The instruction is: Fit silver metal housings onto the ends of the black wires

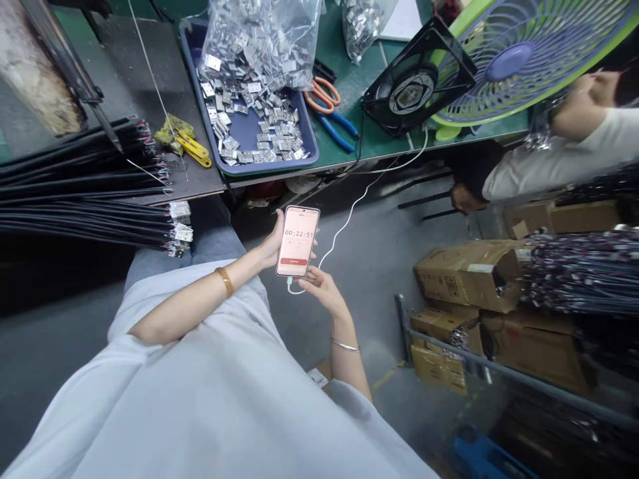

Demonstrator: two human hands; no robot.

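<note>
A smartphone (298,249) with a pale pink screen shows a timer at 00:22:51 and a red button. My left hand (272,245) is closed around it from behind, thumb along the left edge and fingertips showing at the right. At the phone's lower right corner, my right hand (323,289) has its fingers stretched out, fingertips at the edge and thumb apart below. Beside that thumb, a white charging cable (333,243) with a pale green plug meets the phone's bottom edge. The phone is over my lap's right side, below the table edge.
A blue tray (312,143) holds metal USB connectors under a clear bag. Pliers (339,130), a yellow cutter (194,148), black cables (90,219), a small black fan (412,90) and a green-rimmed fan (509,63) surround it. Cartons (469,273) and a co-worker's sleeve (544,159) are at right.
</note>
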